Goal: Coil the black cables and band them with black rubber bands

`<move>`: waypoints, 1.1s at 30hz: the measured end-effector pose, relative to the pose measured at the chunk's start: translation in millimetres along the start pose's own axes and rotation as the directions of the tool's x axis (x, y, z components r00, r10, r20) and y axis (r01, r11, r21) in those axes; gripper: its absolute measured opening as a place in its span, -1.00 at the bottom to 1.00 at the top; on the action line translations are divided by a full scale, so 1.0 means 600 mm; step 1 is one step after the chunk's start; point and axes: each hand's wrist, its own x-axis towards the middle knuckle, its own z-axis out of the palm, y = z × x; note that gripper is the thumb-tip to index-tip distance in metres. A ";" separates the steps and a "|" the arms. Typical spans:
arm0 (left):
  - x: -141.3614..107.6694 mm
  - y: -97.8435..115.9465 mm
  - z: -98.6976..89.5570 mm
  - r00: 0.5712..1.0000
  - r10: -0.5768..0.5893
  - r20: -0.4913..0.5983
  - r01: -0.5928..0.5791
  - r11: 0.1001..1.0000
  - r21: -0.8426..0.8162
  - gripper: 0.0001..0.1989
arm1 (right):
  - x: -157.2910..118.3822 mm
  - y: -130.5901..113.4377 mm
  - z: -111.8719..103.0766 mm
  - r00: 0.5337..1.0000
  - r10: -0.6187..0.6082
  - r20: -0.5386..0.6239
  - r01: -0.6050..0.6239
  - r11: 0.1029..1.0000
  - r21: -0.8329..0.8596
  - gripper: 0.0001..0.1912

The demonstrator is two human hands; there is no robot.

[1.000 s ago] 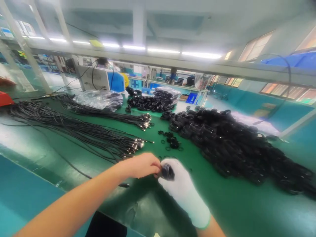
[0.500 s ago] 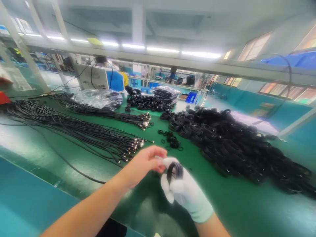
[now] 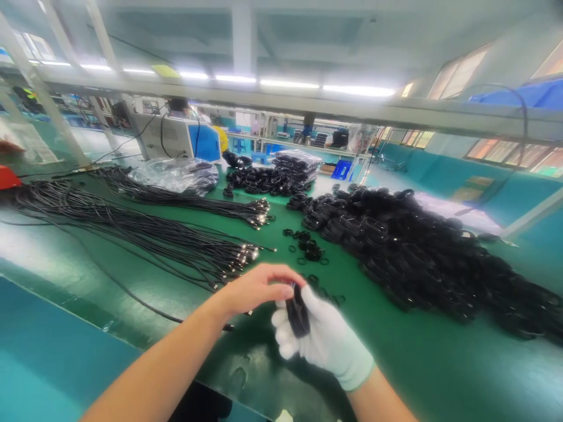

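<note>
A small coil of black cable [image 3: 298, 313] is held in my right hand [image 3: 328, 334], which wears a white glove; its fingers wrap round the coil, seen nearly edge-on. My left hand [image 3: 261, 288], bare, pinches the coil's upper end between thumb and fingers. Just beyond the hands, small black rings [image 3: 311, 249] lie loose on the green mat. A bundle of straight black cables [image 3: 176, 234] with metal plugs stretches out to the left, and its plug ends lie near my left wrist.
On the right spreads a large heap of coiled black cables [image 3: 409, 252]. Further back are a second cable bundle [image 3: 197, 202], a clear plastic bag [image 3: 176, 174], more coils [image 3: 264, 180] and a blue-and-white machine [image 3: 185, 138]. A shelf beam [image 3: 281, 105] crosses above the table.
The coil has turned from showing its open loop to nearly edge-on in my gloved right hand. My left hand has moved slightly right and now grips the coil's top.
</note>
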 end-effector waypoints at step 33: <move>-0.024 -0.056 0.081 0.800 0.083 -0.594 0.100 0.958 0.269 -0.71 | -0.002 0.003 0.015 0.988 -0.115 -0.102 0.077 0.945 -0.317 -0.41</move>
